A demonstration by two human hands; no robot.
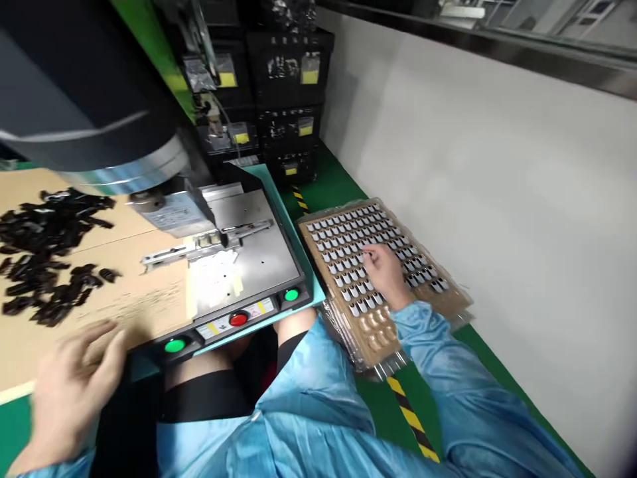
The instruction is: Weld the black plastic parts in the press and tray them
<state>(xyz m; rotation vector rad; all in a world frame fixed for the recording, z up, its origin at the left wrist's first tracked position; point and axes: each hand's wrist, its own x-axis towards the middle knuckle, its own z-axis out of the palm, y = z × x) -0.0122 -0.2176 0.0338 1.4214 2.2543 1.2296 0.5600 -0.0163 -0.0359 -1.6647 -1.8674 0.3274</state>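
Observation:
My right hand [385, 272] is over a tray [442, 302] of small white-and-black parts [343, 252] set in rows. Its thumb and fingers are pinched together at the parts, and whatever is between the fingertips is too small to make out. My left hand [77, 385], slightly blurred, hovers by the front edge of the tan work surface [149, 299]. Its thumb and fingers are apart and I see nothing in them. Between the hands stands a bench machine with a metal plate [269, 255], a narrow metal fixture [209, 243] and a head above it.
Loose dark glossy parts [50, 232] lie heaped on the left. Along the machine's front are two green buttons [291, 295] and a red button [238, 319]. Black bins [293, 73] are stacked behind. A white wall [478, 159] runs along the right. Striped tape [411, 418] marks the green floor.

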